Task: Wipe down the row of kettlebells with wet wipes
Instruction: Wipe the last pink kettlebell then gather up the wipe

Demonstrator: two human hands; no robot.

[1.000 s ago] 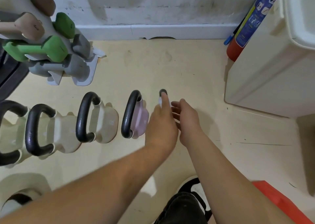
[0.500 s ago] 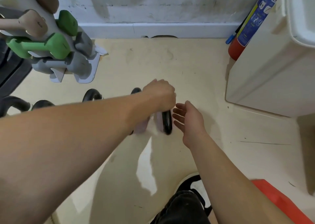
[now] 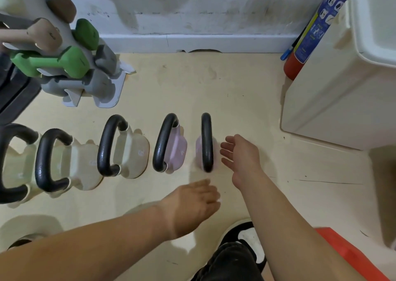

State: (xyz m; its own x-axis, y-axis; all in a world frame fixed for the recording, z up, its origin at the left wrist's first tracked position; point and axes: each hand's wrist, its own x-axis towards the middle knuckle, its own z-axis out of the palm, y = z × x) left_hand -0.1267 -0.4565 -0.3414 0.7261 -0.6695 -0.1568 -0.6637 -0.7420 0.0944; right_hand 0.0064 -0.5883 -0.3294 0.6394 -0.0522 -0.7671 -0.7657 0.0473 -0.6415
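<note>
Dumbbells on a rack (image 3: 70, 62) stood at far left. In front of them the row of kettlebells ran across the floor (image 3: 192, 88). First came the cream kettlebells (image 3: 128, 152) with black handles, then a pink kettlebell (image 3: 179, 150), then the end kettlebell (image 3: 206, 143), also pink and seen handle-on.

The left hand (image 3: 192, 203) hovered low in front of the gap between the two pink ones. Its fingers were loosely extended and held nothing, and it was somewhat blurred. The right hand (image 3: 241, 154) was just beside the end kettlebell, palm turned toward it and fingers spread. Whether it touched could not be told.

A fire extinguisher (image 3: 300, 51) leaned at far right. No wet wipe showed in either hand or on the floor, so wiping at this end looked not yet begun. The next move would likely call for a wipe in hand first — then one hand steadying a handle while the other rubbed the body.
</note>
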